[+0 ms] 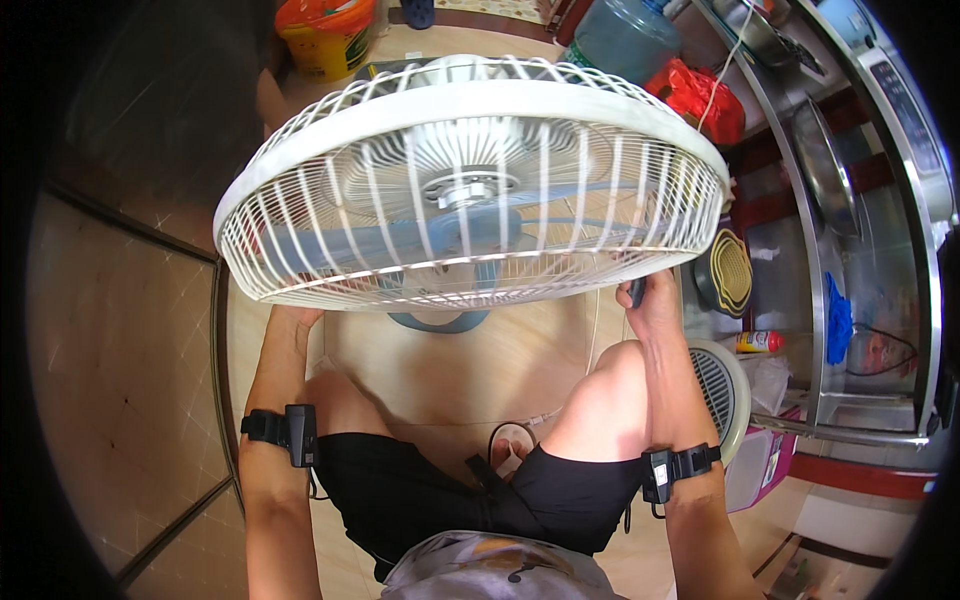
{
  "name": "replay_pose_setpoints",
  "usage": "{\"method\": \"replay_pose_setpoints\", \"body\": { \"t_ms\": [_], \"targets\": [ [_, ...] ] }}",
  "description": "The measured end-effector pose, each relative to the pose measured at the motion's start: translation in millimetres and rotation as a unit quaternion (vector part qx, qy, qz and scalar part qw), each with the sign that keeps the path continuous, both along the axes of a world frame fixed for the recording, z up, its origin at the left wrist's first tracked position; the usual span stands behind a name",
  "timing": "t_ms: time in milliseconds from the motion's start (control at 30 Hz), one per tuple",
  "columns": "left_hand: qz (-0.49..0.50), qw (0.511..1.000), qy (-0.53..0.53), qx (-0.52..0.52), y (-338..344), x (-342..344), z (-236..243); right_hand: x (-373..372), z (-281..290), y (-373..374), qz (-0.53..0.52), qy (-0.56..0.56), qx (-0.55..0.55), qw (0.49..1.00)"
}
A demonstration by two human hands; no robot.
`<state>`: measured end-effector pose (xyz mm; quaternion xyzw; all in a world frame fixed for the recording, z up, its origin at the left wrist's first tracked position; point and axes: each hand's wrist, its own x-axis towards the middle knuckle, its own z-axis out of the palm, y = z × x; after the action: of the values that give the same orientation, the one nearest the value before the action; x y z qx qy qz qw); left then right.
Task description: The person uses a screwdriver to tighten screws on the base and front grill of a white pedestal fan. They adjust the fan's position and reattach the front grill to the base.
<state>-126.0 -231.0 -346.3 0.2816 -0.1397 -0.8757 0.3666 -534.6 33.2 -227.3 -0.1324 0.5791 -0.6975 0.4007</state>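
A white fan cage [480,105] of thin wire bars fills the middle of the head view, tilted, with blue fan blades [350,245] and a pale hub inside. Below it shows part of the fan's blue-grey base [440,321] on the floor. My left hand [300,314] is at the cage's lower left edge; its fingers are mostly hidden by the bars. At the lower right edge, my right hand [655,300] is closed around a small dark object [637,291], whose kind I cannot make out. That hand is close against the rim.
Brown tiled panels [130,400] line the left. On the right stands a metal rack [800,250] with pans, a blue cloth [838,318] and a red-yellow can [760,342]. A round grey-grilled appliance [718,390] sits by my right knee. Beyond the fan are a bucket [325,45] and a water bottle [625,40].
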Motion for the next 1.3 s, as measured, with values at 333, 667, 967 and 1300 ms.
{"method": "replay_pose_setpoints", "body": {
  "t_ms": [333,667,967,1300],
  "targets": [
    [0.006,0.999,-0.026,0.018,-2,-8,1,-4,4,-2,-0.001,0.006,0.015,1.0],
    [0.034,0.996,-0.068,0.037,-9,-4,-7,-8,8,-2,0.009,0.001,0.014,1.0],
    [0.001,0.999,-0.045,0.002,-12,-3,-8,-16,4,3,0.01,-0.005,-0.011,1.0],
    [-0.032,0.995,-0.055,-0.073,9,20,11,-15,-9,-3,0.133,0.043,0.037,0.99]
  ]
}}
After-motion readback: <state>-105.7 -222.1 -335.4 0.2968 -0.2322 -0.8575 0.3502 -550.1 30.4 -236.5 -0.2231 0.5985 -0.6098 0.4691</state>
